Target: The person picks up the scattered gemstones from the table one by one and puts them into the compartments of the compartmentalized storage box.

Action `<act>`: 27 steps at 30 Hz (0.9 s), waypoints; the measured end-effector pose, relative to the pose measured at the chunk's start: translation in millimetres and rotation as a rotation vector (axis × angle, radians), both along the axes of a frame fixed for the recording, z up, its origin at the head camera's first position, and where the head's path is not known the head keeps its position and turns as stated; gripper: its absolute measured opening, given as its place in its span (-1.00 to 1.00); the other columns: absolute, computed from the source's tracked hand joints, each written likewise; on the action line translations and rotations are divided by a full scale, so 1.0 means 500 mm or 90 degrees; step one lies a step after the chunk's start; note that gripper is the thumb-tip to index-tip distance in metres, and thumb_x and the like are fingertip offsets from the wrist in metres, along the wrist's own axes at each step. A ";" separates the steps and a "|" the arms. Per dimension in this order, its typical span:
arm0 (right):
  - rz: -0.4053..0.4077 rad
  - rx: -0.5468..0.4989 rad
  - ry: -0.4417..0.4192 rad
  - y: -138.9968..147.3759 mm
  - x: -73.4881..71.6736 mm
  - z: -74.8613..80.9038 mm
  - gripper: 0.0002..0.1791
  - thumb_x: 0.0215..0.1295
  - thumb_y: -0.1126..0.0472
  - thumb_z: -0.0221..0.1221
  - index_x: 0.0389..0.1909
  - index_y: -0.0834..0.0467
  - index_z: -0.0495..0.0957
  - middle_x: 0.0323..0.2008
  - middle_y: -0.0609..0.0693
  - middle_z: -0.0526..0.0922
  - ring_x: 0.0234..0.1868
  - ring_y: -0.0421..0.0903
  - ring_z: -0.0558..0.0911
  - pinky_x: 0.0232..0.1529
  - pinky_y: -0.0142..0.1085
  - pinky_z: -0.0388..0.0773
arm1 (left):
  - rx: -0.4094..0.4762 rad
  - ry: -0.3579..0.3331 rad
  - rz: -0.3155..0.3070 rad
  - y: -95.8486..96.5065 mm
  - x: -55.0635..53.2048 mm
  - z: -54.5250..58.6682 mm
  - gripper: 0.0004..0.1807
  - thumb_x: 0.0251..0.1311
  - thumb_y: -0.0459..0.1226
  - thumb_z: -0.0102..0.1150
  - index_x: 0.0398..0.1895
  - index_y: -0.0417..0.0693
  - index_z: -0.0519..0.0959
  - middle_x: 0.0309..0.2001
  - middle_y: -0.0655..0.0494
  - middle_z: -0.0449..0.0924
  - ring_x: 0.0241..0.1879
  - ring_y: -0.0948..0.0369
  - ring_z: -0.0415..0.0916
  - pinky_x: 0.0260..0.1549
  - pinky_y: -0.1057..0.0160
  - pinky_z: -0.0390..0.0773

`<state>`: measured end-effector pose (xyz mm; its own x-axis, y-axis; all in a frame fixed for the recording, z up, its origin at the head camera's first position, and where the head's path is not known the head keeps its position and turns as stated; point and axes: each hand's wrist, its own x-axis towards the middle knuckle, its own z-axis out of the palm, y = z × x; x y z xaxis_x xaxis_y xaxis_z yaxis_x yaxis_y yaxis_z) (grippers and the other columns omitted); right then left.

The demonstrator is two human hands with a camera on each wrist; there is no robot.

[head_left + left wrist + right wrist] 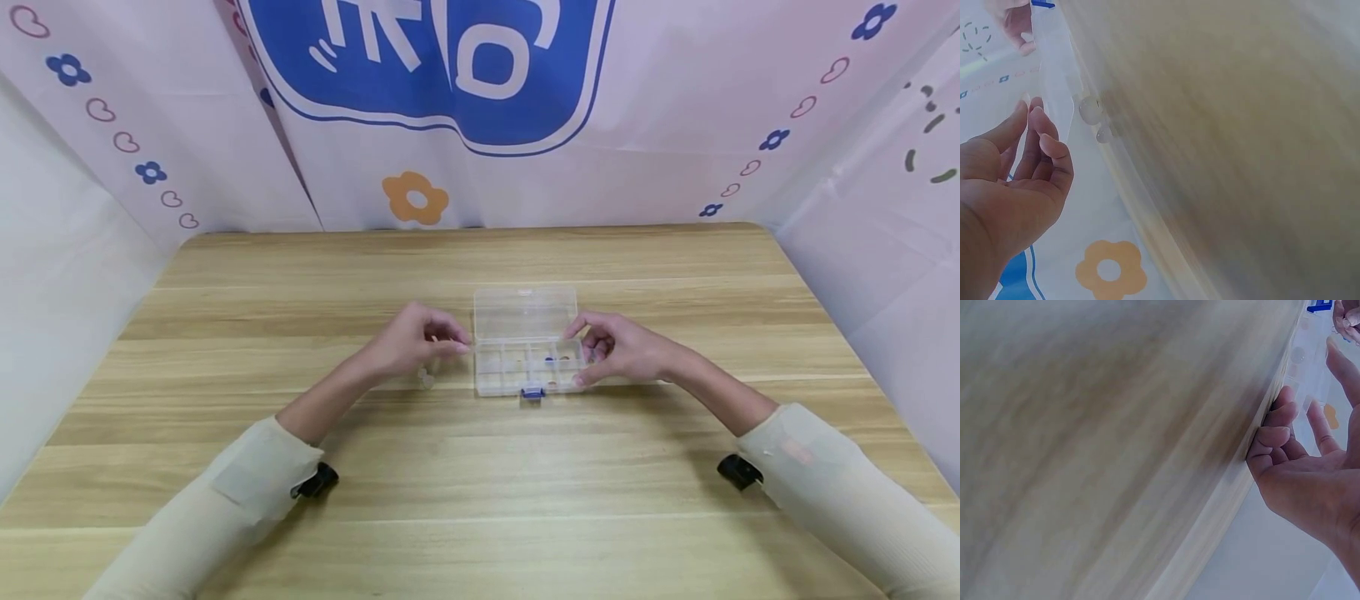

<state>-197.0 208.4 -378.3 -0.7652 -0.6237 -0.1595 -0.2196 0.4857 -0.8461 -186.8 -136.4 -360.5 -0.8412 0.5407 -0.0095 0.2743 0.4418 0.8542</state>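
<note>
A clear plastic compartment box (489, 389) lies on the table with its lid (525, 312) raised toward the back and a blue latch (532, 393) at its front. A few small coloured pieces, one of them blue (549, 359), sit in its right compartments. At the box's left edge, my left hand (420, 340) pinches a small translucent piece (1027, 98) between thumb and forefinger. My right hand (626, 346) grips the box's right end, thumb at the front corner and forefinger near the back corner. Clear round beads (1090, 110) lie on the table below my left hand.
The wooden table (525, 483) reaches back to a white printed curtain (360, 179). Black wrist devices (318, 481) hang under both sleeves, close to the table top.
</note>
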 end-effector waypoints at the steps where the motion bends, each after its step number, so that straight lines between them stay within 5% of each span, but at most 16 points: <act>1: 0.000 0.001 0.001 0.000 0.000 -0.001 -0.40 0.08 0.35 0.52 0.12 0.32 0.47 -0.35 0.08 0.56 -0.39 -0.12 0.45 -0.33 -0.39 0.41 | 0.003 -0.004 0.000 0.001 0.000 -0.001 -0.93 0.33 -0.47 0.31 -0.21 -0.31 0.75 -0.25 -0.18 0.75 -0.38 -0.09 0.57 -0.46 0.37 0.49; 27: 0.001 -0.011 0.002 0.002 -0.001 -0.003 -0.40 0.09 0.35 0.53 0.12 0.32 0.47 -0.36 0.07 0.56 -0.40 -0.13 0.45 -0.34 -0.39 0.41 | 0.018 0.007 -0.040 0.038 -0.008 -0.003 -0.97 0.28 -0.51 0.34 -0.26 -0.36 0.73 -0.24 -0.08 0.75 -0.35 0.00 0.59 -0.38 0.31 0.56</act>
<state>-197.4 209.2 -379.7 -0.7643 -0.6280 -0.1463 -0.2234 0.4707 -0.8536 -191.0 -117.4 -361.8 -0.8059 0.5919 0.0154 0.3101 0.3998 0.8625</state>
